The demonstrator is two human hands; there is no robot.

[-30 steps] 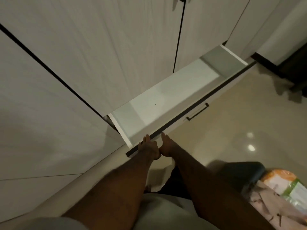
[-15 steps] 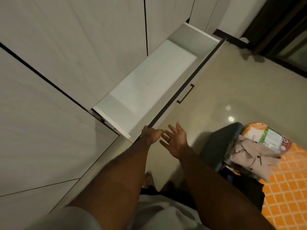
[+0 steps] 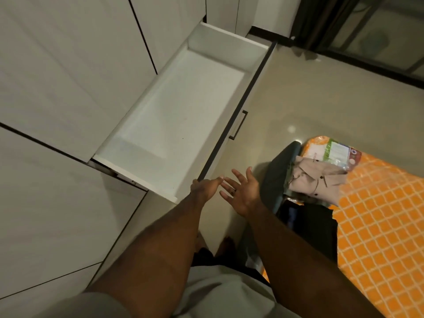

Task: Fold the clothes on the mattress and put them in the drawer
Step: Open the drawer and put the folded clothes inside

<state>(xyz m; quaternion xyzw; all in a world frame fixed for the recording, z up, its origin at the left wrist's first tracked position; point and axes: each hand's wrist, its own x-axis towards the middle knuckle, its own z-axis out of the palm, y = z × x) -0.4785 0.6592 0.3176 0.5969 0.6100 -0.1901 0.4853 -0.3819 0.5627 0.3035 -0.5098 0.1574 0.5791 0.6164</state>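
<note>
While the drawer (image 3: 183,115) stands pulled out from the wardrobe front (image 3: 68,65), its white interior is exposed ahead of both hands and to their left.

Left hand (image 3: 204,187): held at the near end of the drawer's dark front edge, with fingers loosely extended toward the right hand. Nothing is grasped. Contact with the edge is suggested, but it cannot be told for certain.

Right hand (image 3: 243,193): raised just beside the left hand, with the palm shown and the fingers spread and released. Nothing is held. A ring (image 3: 233,191) is worn on one finger.

Drawer handle (image 3: 238,125): a dark bar fixed to the drawer front, ahead of the right hand.

Mattress (image 3: 378,214): orange with a pale lattice, laid on the floor (image 3: 309,106) to the right of the right hand.

Beige buttoned garment (image 3: 319,180): laid on the mattress corner, right of the right hand.

Teal-grey piece (image 3: 280,175): draped at the mattress edge, between the right hand and the beige garment.

Black garment (image 3: 316,226): laid right of the right forearm, nearer the person than the beige garment.

Plastic packet (image 3: 335,152): placed beyond the beige garment, touching it.
</note>
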